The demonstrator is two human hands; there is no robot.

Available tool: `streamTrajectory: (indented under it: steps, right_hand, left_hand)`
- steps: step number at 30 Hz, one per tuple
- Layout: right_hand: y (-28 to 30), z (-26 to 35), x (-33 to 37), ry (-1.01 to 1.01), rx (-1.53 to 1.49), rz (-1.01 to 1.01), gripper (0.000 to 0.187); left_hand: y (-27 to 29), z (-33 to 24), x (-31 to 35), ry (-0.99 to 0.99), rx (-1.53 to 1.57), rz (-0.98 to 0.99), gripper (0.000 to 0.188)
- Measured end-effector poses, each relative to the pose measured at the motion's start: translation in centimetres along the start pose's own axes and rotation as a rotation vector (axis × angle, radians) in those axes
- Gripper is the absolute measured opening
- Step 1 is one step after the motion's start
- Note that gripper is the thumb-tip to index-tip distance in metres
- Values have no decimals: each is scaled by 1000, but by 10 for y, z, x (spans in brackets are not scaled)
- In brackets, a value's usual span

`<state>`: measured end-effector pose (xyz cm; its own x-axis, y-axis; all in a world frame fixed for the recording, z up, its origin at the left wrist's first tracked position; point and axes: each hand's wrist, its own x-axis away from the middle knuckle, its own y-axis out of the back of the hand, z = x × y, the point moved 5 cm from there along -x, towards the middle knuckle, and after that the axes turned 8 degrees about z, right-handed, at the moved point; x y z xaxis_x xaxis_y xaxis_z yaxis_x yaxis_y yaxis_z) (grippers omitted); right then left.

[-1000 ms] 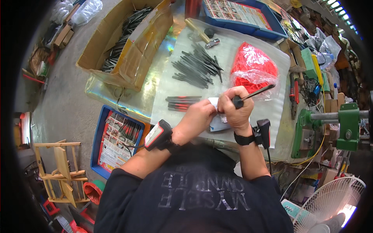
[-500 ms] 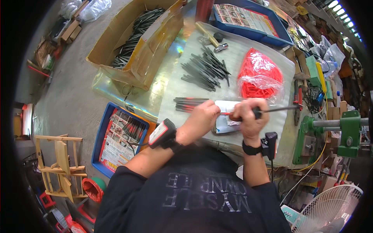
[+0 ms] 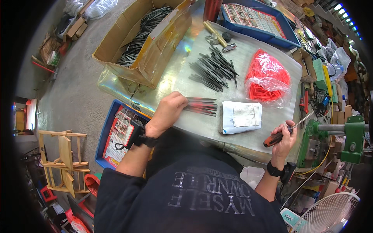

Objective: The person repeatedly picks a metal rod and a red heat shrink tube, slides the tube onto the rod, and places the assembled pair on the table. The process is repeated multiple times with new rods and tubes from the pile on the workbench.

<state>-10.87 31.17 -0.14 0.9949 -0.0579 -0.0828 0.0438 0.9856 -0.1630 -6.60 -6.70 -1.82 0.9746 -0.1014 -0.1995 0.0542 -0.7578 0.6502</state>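
Note:
My right hand (image 3: 285,139) grips a screwdriver with an orange-and-black handle (image 3: 273,139); its metal shaft (image 3: 304,120) points up and right, toward the vise. At the left part of the mat, my left hand (image 3: 169,112) is closed with its fingertips at the left ends of a row of thin black strips with red sections (image 3: 201,107). Whatever lies within those fingers is hidden. Between the hands rests a folded white cloth on a white-and-blue pad (image 3: 241,117). Behind it are a loose pile of plain black strips (image 3: 214,69) and a clear bag of red pieces (image 3: 268,75).
A cardboard box of black strips (image 3: 155,54) stands back left. Below it, a blue tray (image 3: 101,149) sits near my left forearm. A hammer (image 3: 217,34) and another blue tray (image 3: 293,39) are at the back. On the right is a green vise (image 3: 309,141); a fan (image 3: 330,217) stands below.
My hands have moved apart from over the pad. The left went left to the row of strips; the right carried the screwdriver to the right, uncovering the cloth and pad.

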Motion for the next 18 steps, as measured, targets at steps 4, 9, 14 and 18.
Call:
streamTrajectory:
  steps: [4,9,14,18]
  right_hand:
    - [17,-12,7,-145,165,-57,25]
    - [32,-26,13,-243,321,-80,28]
    - [42,-40,12,-239,596,-92,30]
    - [42,-35,12,-183,1071,-85,30]
  left_hand:
    - [1,0,-7,-15,-44,12,4]
    - [2,7,-30,11,-61,-50,5]
    - [-14,19,-61,-32,-281,-29,8]
    - [-26,29,-69,55,-360,16,13]
